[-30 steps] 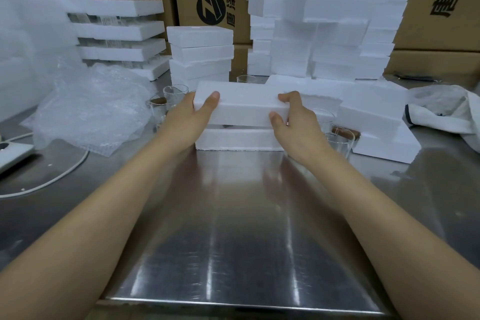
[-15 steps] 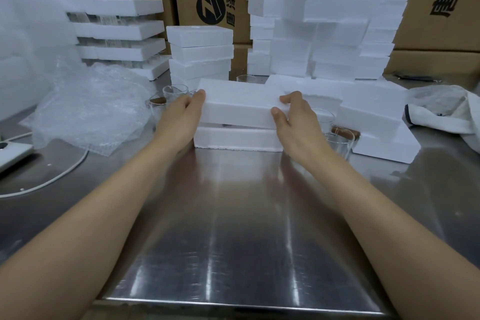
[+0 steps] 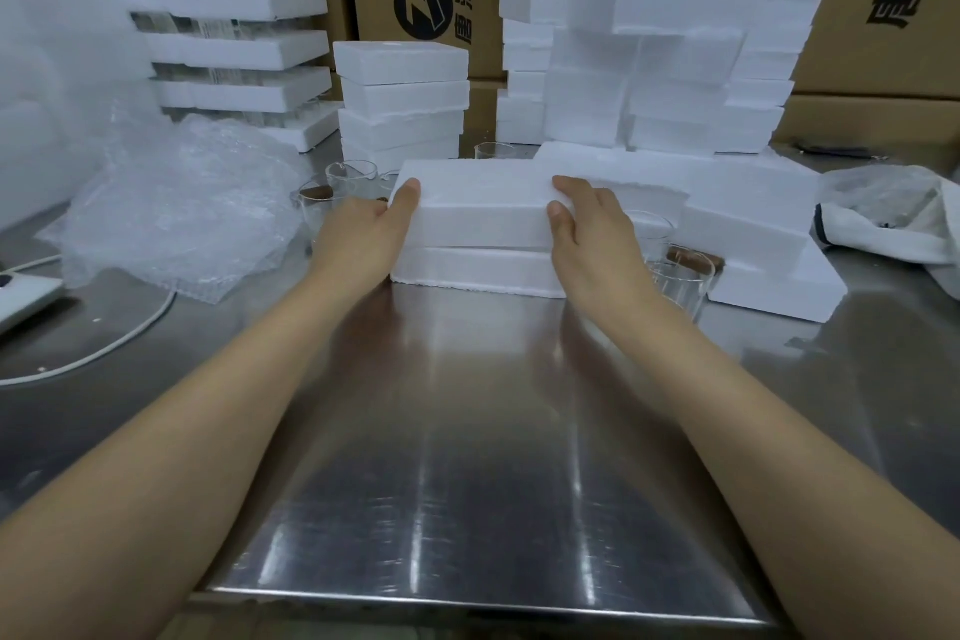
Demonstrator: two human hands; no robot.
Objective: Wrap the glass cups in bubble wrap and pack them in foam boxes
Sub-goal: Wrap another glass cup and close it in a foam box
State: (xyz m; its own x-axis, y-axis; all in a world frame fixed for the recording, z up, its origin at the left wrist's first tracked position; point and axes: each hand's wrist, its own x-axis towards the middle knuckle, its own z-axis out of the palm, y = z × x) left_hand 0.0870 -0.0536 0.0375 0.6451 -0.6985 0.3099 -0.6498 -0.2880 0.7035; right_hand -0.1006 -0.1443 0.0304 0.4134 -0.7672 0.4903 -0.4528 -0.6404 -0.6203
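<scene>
A white foam lid (image 3: 480,203) rests on a foam box base (image 3: 475,271) in the middle of the steel table (image 3: 467,457). My left hand (image 3: 361,237) grips the lid's left end and my right hand (image 3: 592,229) grips its right end. Whatever is inside the box is hidden. Clear glass cups stand to the left (image 3: 350,174), behind (image 3: 493,151) and to the right (image 3: 675,281) of the box. A crumpled heap of bubble wrap (image 3: 176,208) lies at the left.
Stacks of foam boxes stand behind (image 3: 402,99) and at the back right (image 3: 665,42), with more foam pieces (image 3: 753,224) to the right. Cardboard cartons (image 3: 883,16) line the back. A white bag (image 3: 893,218) lies far right, a white cable (image 3: 104,353) at left.
The lid has come down a little onto the base and both hands have shifted along its ends; my left thumb now lies on the lid's top left corner.
</scene>
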